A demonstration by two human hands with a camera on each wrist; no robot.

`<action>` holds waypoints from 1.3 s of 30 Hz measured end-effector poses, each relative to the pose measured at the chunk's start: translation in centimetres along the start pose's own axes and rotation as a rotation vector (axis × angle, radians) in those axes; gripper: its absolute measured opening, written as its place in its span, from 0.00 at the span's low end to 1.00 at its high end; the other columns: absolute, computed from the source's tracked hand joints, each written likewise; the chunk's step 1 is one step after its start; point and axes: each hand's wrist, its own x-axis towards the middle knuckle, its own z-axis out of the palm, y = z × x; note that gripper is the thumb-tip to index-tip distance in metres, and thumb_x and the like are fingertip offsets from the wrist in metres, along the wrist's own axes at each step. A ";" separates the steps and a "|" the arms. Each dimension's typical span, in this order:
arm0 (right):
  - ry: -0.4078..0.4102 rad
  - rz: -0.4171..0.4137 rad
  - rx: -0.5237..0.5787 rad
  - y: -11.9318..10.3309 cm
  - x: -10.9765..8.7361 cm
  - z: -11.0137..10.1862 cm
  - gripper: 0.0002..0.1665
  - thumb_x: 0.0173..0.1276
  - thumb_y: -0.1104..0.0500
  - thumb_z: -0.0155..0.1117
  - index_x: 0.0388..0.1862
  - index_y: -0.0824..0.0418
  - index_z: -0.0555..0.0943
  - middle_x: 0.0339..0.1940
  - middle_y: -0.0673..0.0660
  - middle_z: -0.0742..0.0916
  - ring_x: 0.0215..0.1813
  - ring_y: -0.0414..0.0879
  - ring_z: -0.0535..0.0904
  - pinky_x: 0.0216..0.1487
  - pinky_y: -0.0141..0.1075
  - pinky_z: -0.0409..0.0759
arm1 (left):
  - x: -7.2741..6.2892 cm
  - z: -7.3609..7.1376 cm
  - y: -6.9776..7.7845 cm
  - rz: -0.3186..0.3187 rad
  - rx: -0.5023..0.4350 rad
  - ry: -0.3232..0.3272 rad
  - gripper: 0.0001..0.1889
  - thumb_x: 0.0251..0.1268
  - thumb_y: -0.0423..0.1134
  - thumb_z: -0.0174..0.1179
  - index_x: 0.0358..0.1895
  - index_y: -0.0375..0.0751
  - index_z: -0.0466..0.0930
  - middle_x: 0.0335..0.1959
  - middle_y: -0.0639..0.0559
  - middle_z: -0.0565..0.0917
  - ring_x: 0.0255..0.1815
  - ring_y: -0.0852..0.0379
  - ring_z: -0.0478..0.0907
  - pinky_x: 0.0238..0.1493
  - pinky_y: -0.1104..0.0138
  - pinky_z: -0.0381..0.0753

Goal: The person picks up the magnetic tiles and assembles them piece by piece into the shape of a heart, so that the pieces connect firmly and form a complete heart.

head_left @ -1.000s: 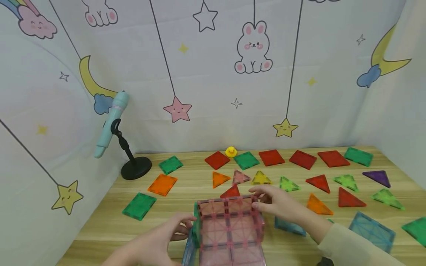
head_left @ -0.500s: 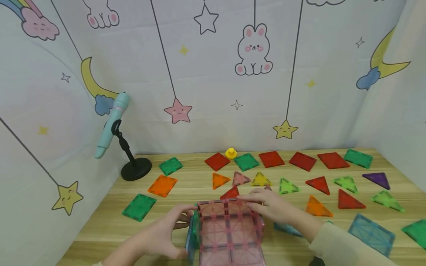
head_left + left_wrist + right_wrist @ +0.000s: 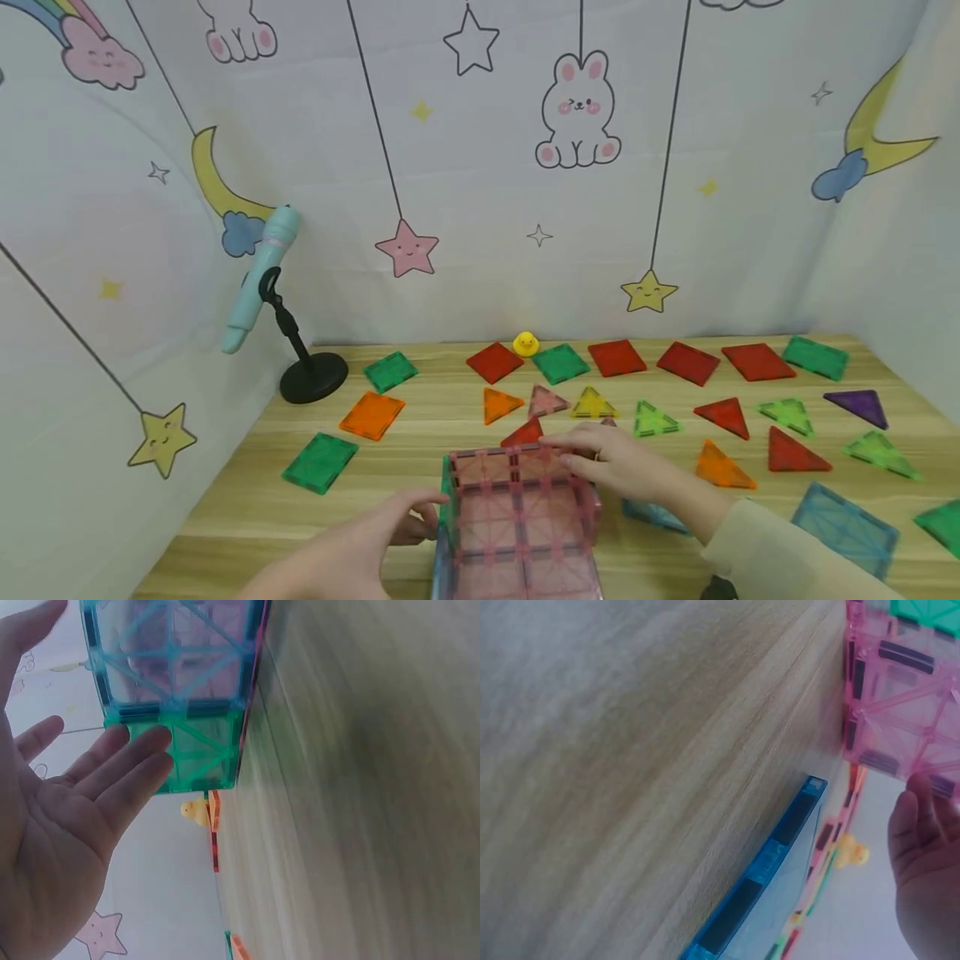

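In the head view, a box of magnetic tiles stands at the front, with pink floor tiles (image 3: pixel 487 529) and a pink back wall (image 3: pixel 480 469). A green tile (image 3: pixel 199 754) and a blue tile (image 3: pixel 176 656) stand edge to edge as its left side. My left hand (image 3: pixel 356 542) is beside that side, its fingers extended and the fingertips at the green tile in the left wrist view. My right hand (image 3: pixel 626 462) pinches the top of the pink back wall, thumb inside and fingers behind. The right wrist view shows fingertips touching a pink tile (image 3: pixel 907 712).
Loose triangle tiles, such as a red triangle (image 3: pixel 797 450), and square tiles lie across the wooden table (image 3: pixel 247 517). A blue square tile (image 3: pixel 845 529) lies at right. A toy microphone on a stand (image 3: pixel 315 377) and a yellow duck (image 3: pixel 527 344) are at the back.
The blue tile has gone from leaning away at the left to standing in line with the green tile. My left hand has let go of it. My right hand has slid left along the back wall.
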 end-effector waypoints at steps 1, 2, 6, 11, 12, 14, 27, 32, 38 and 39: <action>-0.003 0.003 0.000 -0.1 0.0 0.0 0.26 0.72 0.42 0.48 0.64 0.47 0.73 0.55 0.47 0.79 0.56 0.45 0.72 0.52 0.47 0.73 | 0.1 -0.1 -0.2 0.036 0.023 0.012 0.45 0.53 0.43 0.70 0.71 0.46 0.50 0.56 0.48 0.68 0.59 0.55 0.71 0.58 0.64 0.70; -0.003 0.005 0.000 -0.1 0.0 0.0 0.26 0.72 0.42 0.48 0.65 0.48 0.73 0.56 0.47 0.79 0.56 0.45 0.72 0.52 0.47 0.73 | 0.2 -0.3 -0.5 0.068 0.043 0.031 0.46 0.53 0.40 0.70 0.71 0.43 0.50 0.55 0.46 0.69 0.59 0.52 0.72 0.58 0.64 0.70; 0.000 0.004 0.002 -0.3 -0.1 -0.1 0.26 0.73 0.43 0.48 0.64 0.50 0.74 0.56 0.49 0.79 0.56 0.46 0.72 0.51 0.47 0.73 | 0.5 -1.6 -2.1 0.142 0.121 0.171 0.46 0.51 0.37 0.71 0.70 0.41 0.51 0.53 0.39 0.68 0.55 0.44 0.74 0.56 0.65 0.72; 0.001 0.009 0.006 -0.3 -0.2 0.0 0.26 0.72 0.43 0.48 0.64 0.50 0.74 0.55 0.50 0.79 0.53 0.45 0.73 0.48 0.44 0.74 | 0.2 -4.5 -4.6 0.057 0.250 0.370 0.46 0.48 0.43 0.72 0.68 0.41 0.53 0.53 0.39 0.70 0.53 0.41 0.74 0.54 0.58 0.74; -0.001 0.011 0.008 -0.4 -0.2 0.0 0.26 0.72 0.42 0.48 0.64 0.50 0.74 0.55 0.50 0.78 0.52 0.45 0.73 0.48 0.44 0.75 | 0.0 -5.1 -5.1 0.028 0.274 0.399 0.46 0.47 0.44 0.73 0.68 0.40 0.54 0.53 0.39 0.71 0.53 0.41 0.73 0.54 0.56 0.74; -0.002 0.017 0.013 -0.4 -0.2 0.0 0.26 0.72 0.42 0.49 0.64 0.49 0.74 0.55 0.49 0.78 0.52 0.44 0.73 0.48 0.43 0.75 | -0.3 -6.1 -6.1 -0.041 0.331 0.449 0.46 0.47 0.46 0.73 0.67 0.39 0.55 0.54 0.39 0.72 0.54 0.41 0.72 0.54 0.52 0.72; -0.005 0.026 0.021 -0.3 -0.3 -0.1 0.25 0.72 0.42 0.50 0.64 0.48 0.74 0.54 0.48 0.79 0.53 0.44 0.73 0.49 0.44 0.75 | -1.3 -9.3 -9.8 -0.321 0.617 0.511 0.41 0.47 0.48 0.71 0.64 0.36 0.64 0.55 0.29 0.68 0.50 0.36 0.68 0.45 0.43 0.71; -0.013 0.028 0.036 -0.4 -0.3 -0.3 0.25 0.72 0.44 0.50 0.64 0.50 0.74 0.52 0.48 0.80 0.50 0.44 0.74 0.45 0.41 0.75 | -0.4 -8.9 -9.4 -0.235 0.623 0.574 0.41 0.41 0.38 0.69 0.65 0.36 0.63 0.54 0.32 0.71 0.49 0.40 0.71 0.45 0.47 0.73; 0.038 0.021 0.065 -0.5 -0.1 -0.8 0.25 0.71 0.46 0.53 0.64 0.50 0.74 0.49 0.52 0.80 0.41 0.42 0.75 0.37 0.37 0.76 | 1.1 -7.7 -6.2 -0.031 0.446 0.586 0.46 0.43 0.31 0.68 0.69 0.39 0.54 0.57 0.37 0.73 0.56 0.39 0.71 0.53 0.44 0.69; 0.055 0.016 0.064 -0.6 0.0 -0.9 0.25 0.70 0.46 0.54 0.64 0.50 0.74 0.49 0.52 0.80 0.39 0.42 0.75 0.35 0.36 0.77 | 1.3 -7.3 -5.4 0.007 0.430 0.582 0.47 0.43 0.31 0.69 0.70 0.41 0.53 0.58 0.38 0.73 0.56 0.40 0.71 0.54 0.45 0.69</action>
